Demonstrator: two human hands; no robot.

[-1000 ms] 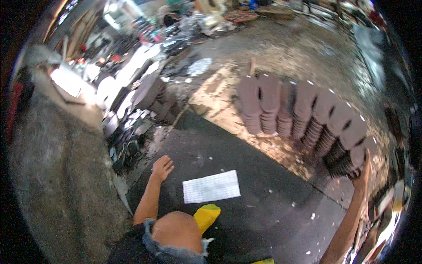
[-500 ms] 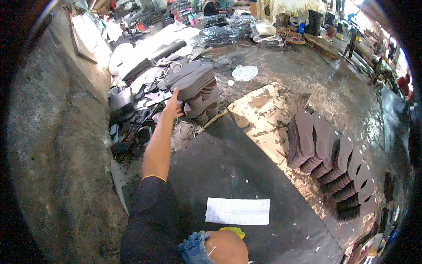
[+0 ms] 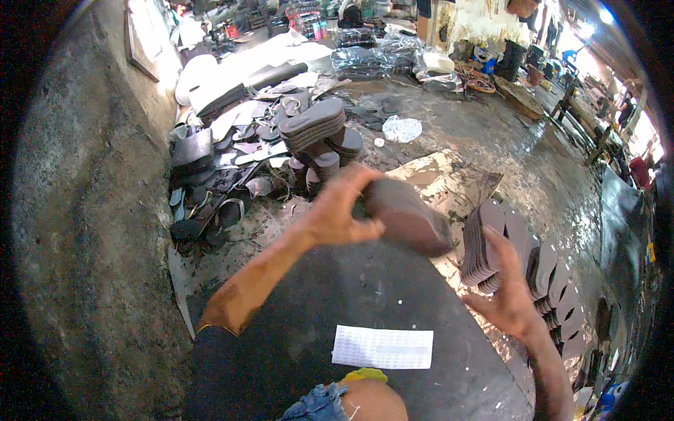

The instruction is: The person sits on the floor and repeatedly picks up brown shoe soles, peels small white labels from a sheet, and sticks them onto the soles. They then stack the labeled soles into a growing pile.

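Observation:
My left hand [image 3: 342,212] grips one end of a bundle of dark brown shoe soles [image 3: 411,216], held above the black sheet and slightly blurred by motion. Off the bundle's other end, my right hand [image 3: 507,298] is raised with thumb and fingers apart, holding nothing. Part of a row of upright sole stacks [image 3: 516,228], marked with small white dots, is covered by that hand. Farther off to the left stands a heap of similar soles [image 3: 312,125], piled in crossed layers. A white label sheet [image 3: 382,346] lies flat on the black sheet [image 3: 316,295] near my knee.
Sandal parts and scraps [image 3: 242,165] litter the floor at the left, beside a worn wall [image 3: 91,210]. Brown cardboard [image 3: 456,172] lies beyond the black sheet. Plastic-wrapped bundles [image 3: 361,62] sit at the back, and a crumpled plastic bag [image 3: 402,128] rests on the floor.
My left hand has taken a bundle of soles from the heap and carried it right, toward me. The heap is lower. My right hand has come into view at the right.

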